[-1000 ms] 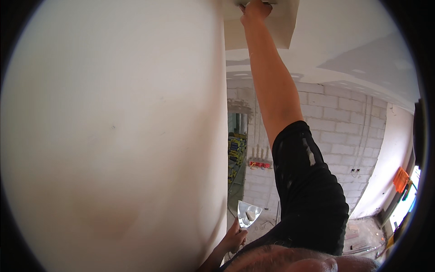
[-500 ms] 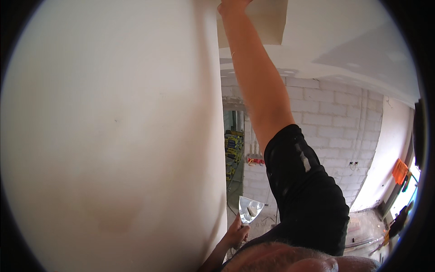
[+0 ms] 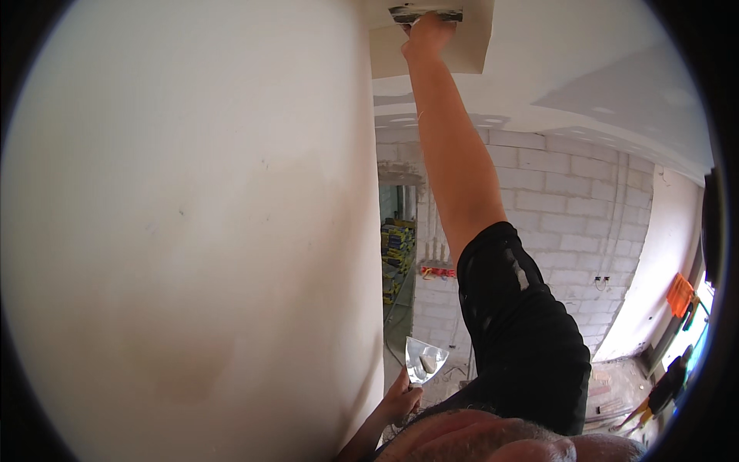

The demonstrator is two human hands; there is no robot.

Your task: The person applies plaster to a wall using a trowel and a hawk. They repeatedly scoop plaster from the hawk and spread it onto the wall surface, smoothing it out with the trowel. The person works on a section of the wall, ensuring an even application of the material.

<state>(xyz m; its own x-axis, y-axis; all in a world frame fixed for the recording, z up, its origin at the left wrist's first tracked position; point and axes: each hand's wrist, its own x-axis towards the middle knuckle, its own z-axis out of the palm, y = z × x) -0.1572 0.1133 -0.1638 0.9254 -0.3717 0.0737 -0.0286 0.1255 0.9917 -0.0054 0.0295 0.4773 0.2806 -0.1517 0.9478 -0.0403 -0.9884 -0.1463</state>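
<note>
Nearest, the person's black sleeve rises at the right, a pale smear down its upper part. Near and to the left of it, the left hand grips the handle of a scraper, its flared, shiny blade pointing upward; a pale patch shows on the metal, whether filler or reflection one cannot tell. A smooth, pale wall fills the left side, marked with small dark specks and a brownish shading.

Farther up, at the end of the outstretched arm, the right hand is closed on a wide blade, dark and streaked with white, held crosswise by the cream ceiling box; whether its edge touches the surface cannot be told. The pale ceiling spreads to the right.

On the far side stands a block wall bearing red boxes. Left of these, stacked bags show through an opening. Far right, an orange cloth hangs above the littered floor.
</note>
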